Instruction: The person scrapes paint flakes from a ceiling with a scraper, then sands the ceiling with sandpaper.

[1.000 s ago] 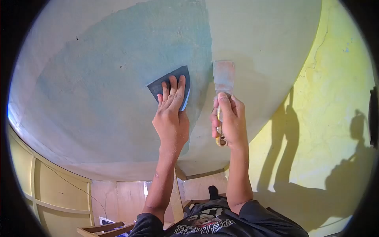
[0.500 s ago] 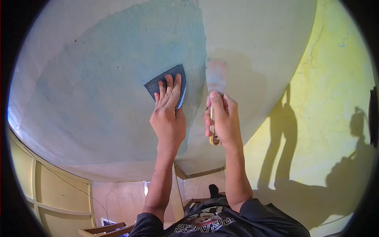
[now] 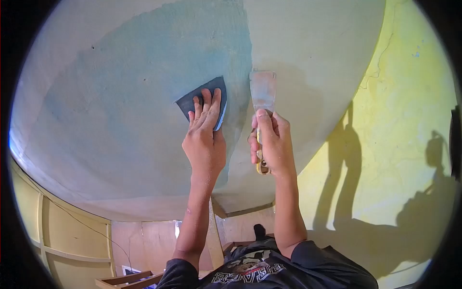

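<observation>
My left hand [image 3: 204, 137] holds a dark sheet of sandpaper [image 3: 190, 100], its fingers spread over the front and the thumb tucked behind. The sheet overlaps a large bluish-green patch on the pale wall [image 3: 144, 79]. Right of it, my right hand [image 3: 273, 139] is wrapped around the handle of a putty knife [image 3: 263, 89], thumb near the base of the blade. The wide blade points up, smeared with pale and pinkish residue, beside the right border of the patch. Pale dust specks show on my left forearm.
A cracked yellow wall [image 3: 409, 96] meets the pale surface on the right and carries shadows of arms and a body. Cream panelling [image 3: 72, 241] with a thin wire stands lower left. Near my body is a wooden frame piece [image 3: 127, 280].
My right hand and the putty knife have shifted very slightly upward, and the blade tilts a little differently. The left hand with the sandpaper stays nearly in place.
</observation>
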The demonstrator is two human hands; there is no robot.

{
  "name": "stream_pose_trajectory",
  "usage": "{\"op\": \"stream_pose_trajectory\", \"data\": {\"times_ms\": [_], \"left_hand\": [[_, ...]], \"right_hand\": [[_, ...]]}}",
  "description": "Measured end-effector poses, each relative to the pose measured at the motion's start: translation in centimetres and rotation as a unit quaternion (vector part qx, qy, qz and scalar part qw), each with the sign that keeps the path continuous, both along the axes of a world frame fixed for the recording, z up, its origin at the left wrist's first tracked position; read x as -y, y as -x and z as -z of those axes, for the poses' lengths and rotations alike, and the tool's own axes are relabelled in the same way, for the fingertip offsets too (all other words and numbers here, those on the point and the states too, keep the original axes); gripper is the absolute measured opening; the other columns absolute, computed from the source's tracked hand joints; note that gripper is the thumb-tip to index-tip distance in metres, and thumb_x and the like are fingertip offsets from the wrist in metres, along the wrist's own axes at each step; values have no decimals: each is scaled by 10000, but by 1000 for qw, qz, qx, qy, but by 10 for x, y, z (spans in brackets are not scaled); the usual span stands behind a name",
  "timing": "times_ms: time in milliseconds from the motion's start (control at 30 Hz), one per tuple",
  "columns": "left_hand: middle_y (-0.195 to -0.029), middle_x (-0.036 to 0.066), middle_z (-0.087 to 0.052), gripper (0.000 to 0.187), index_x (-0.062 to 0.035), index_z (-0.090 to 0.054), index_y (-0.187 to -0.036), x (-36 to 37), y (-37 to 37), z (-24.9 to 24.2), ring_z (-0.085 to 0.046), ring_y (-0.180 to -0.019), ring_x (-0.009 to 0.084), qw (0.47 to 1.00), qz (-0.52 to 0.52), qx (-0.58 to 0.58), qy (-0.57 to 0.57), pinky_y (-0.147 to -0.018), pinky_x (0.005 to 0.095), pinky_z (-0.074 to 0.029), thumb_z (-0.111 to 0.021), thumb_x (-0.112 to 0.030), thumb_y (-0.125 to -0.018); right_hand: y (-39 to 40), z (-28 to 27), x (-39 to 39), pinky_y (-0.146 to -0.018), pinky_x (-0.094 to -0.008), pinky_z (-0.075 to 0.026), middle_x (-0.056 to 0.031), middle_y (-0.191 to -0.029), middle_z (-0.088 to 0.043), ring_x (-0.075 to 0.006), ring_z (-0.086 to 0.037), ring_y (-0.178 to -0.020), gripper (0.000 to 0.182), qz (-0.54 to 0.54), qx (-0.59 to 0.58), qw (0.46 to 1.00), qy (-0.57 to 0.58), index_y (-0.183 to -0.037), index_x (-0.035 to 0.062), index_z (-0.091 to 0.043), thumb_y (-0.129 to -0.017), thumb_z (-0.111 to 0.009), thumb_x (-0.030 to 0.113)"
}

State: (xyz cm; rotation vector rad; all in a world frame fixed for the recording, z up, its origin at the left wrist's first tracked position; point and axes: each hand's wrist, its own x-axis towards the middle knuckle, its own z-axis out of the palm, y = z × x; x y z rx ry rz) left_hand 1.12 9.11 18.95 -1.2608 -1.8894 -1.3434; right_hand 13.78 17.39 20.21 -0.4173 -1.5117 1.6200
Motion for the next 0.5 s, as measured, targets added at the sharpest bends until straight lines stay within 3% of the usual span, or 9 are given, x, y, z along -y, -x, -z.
{"op": "stream_pose_trajectory", "data": {"times_ms": [233,333,500], "left_hand": [[-1504,141,-522,468,-161,-593,-1445,-1,-1,2,-394,-1444,397,1000,-8,-12,-16,-1173,527,-357,-571,-31,-996],[-1505,116,-537,713,-184,-581,-1464,1,3,7,-450,-1423,385,998,-29,-46,-16,-1161,522,-393,-477,119,-828],[-1501,116,-545,737,-185,-585,-1462,3,-2,5,-437,-1436,388,999,-28,-31,-11,-1164,522,-387,-459,136,-811]], "right_hand": [[-3,-4,2,-347,-284,-373,-57,-554,-499,-133,-458,-365,324,0,10,1000,3,-892,49,-524,-1063,-499,323],[0,-8,2,-344,-280,-376,-53,-556,-500,-132,-461,-363,330,6,-3,1000,-11,-888,46,-524,-1063,-501,324],[-8,-7,0,-348,-288,-367,-54,-552,-495,-135,-464,-364,331,-9,10,1000,-23,-887,43,-521,-1070,-486,316]]}}
